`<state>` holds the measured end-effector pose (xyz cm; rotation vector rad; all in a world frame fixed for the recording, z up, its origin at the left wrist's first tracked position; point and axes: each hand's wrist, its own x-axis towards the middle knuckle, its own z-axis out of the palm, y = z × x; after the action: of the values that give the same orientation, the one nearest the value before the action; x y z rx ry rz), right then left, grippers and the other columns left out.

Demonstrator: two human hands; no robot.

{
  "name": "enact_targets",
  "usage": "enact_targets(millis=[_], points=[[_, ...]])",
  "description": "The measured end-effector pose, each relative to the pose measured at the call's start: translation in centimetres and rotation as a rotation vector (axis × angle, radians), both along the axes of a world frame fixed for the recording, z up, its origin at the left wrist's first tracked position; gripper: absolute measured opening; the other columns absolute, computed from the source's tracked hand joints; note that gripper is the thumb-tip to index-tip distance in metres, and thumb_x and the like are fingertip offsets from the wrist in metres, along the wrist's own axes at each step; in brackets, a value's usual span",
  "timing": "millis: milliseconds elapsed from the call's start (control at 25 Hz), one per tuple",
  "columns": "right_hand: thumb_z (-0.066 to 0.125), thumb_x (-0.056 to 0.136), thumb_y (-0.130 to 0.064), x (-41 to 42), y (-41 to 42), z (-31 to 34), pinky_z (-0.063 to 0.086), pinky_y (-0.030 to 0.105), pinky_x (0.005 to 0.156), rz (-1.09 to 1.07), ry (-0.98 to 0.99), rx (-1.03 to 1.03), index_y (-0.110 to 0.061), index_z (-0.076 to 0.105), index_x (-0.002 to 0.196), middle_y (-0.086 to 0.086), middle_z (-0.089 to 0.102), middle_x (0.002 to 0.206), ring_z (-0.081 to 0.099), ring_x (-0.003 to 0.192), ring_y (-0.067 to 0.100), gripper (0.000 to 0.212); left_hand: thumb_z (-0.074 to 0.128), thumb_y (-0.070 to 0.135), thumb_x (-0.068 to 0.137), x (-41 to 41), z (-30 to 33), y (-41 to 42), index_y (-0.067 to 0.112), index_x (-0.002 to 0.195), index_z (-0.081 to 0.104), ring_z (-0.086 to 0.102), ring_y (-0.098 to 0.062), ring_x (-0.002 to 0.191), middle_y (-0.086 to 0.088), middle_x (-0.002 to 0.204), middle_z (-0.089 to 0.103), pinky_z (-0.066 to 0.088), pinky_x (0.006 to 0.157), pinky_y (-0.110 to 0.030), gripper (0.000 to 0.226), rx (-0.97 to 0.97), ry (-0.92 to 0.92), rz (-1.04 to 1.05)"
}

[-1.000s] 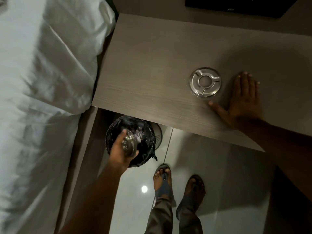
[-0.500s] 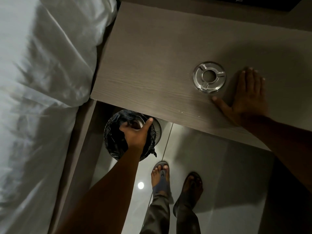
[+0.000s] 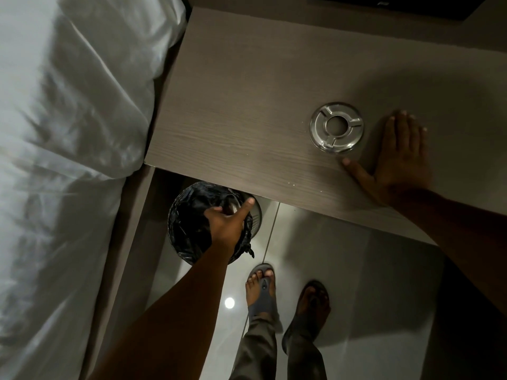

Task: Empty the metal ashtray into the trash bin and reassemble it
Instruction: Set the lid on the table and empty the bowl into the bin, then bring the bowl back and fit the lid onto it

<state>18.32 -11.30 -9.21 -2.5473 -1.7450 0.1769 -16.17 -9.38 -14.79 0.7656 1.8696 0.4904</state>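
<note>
The ashtray bowl (image 3: 233,205) is gripped by the left hand (image 3: 226,224) over the black-lined trash bin (image 3: 186,231), which stands on the glossy tiled floor (image 3: 356,283). The right hand (image 3: 400,160) is laid flat, fingers spread, on the wood-grain desk (image 3: 247,105) beside the ashtray lid (image 3: 336,128); a white-sheeted bed (image 3: 68,133) is seen to the left.

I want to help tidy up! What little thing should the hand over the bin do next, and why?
Probably lift the metal bowl out of the trash bin and bring it up to the desk. The left hand holds it tipped over the black liner, so emptying looks underway or done. The ashtray lid waits on the desk beside the flat right hand.
</note>
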Motion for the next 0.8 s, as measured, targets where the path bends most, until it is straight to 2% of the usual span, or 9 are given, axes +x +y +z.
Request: enact_targets(millis=[120,200,280,400,480,560,680,800], points=[[0.03,0.081,-0.087,0.0,0.0,-0.1,0.006,0.053,0.123,0.001,0.009,-0.001,0.005,0.015,0.152,0.027,0.013,0.162,0.008,0.151,0.039,0.117,0.09,0.045,0.07,-0.4,0.1,-0.1,0.013,0.106,0.048,0.061,-0.022,0.098,-0.005,0.103,0.059,0.05,0.08,-0.031,0.064,-0.062,-0.053,-0.102],[0.031,0.08,-0.087,-0.1,0.0,-0.2,0.006,0.054,0.123,0.002,0.021,-0.002,0.006,0.015,0.152,0.028,0.014,0.162,0.009,0.151,0.039,0.118,0.09,0.045,0.067,-1.1,1.3,0.3,0.01,0.108,0.049,0.067,-0.028,0.1,-0.017,0.111,0.064,0.057,0.091,-0.044,0.067,-0.08,-0.178,-0.01],[0.034,0.077,-0.089,-0.2,0.0,0.0,0.005,0.054,0.123,-0.003,0.062,-0.011,0.005,0.015,0.152,0.027,0.013,0.162,0.008,0.151,0.039,0.122,0.086,0.049,0.06,-2.1,3.4,0.7,0.011,0.113,0.051,0.068,-0.028,0.099,-0.019,0.116,0.064,0.058,0.093,-0.049,0.073,-0.072,-0.313,0.123],[0.047,0.066,-0.089,-0.2,0.6,1.3,0.009,0.053,0.123,-0.061,0.199,0.025,0.001,0.015,0.153,0.024,0.018,0.161,0.012,0.151,0.037,0.129,0.082,0.063,0.062,-4.1,7.3,1.1,0.009,0.13,0.054,0.062,-0.034,0.112,-0.02,0.13,0.06,0.054,0.098,-0.056,0.091,-0.06,-0.502,0.181],[0.061,0.059,-0.083,-0.6,1.7,2.5,0.019,0.051,0.121,-0.065,0.287,0.08,-0.003,0.015,0.153,0.022,0.023,0.159,0.018,0.148,0.037,0.131,0.078,0.078,0.059,-4.8,9.7,1.8,0.009,0.138,0.056,0.063,-0.033,0.113,-0.018,0.127,0.065,0.057,0.089,-0.05,0.107,-0.056,-0.699,0.195],[0.074,0.055,-0.072,-1.2,3.5,3.6,0.026,0.048,0.117,-0.009,0.323,0.059,-0.01,0.017,0.153,0.018,0.025,0.159,0.022,0.146,0.036,0.129,0.067,0.085,0.066,-4.3,11.4,3.0,0.01,0.14,0.055,0.064,-0.034,0.111,-0.018,0.126,0.066,0.059,0.081,-0.045,0.106,-0.076,-0.927,0.207],[0.08,0.053,-0.063,-2.0,6.4,4.9,0.033,0.047,0.115,0.13,0.314,-0.094,-0.021,0.019,0.153,0.009,0.026,0.16,0.022,0.147,0.031,0.124,0.056,0.085,0.076,-0.5,12.3,5.5,0.007,0.149,0.042,0.06,-0.036,0.115,-0.022,0.132,0.06,0.061,0.079,-0.044,0.108,-0.15,-1.175,0.147],[0.084,0.055,-0.058,-2.5,8.0,5.3,0.037,0.047,0.11,0.208,0.266,-0.242,-0.029,0.024,0.152,0.005,0.027,0.158,0.026,0.144,0.031,0.118,0.047,0.084,0.082,4.8,11.8,8.0,0.006,0.154,0.034,0.056,-0.034,0.119,-0.021,0.135,0.055,0.061,0.081,-0.043,0.106,-0.252,-1.304,0.062]])
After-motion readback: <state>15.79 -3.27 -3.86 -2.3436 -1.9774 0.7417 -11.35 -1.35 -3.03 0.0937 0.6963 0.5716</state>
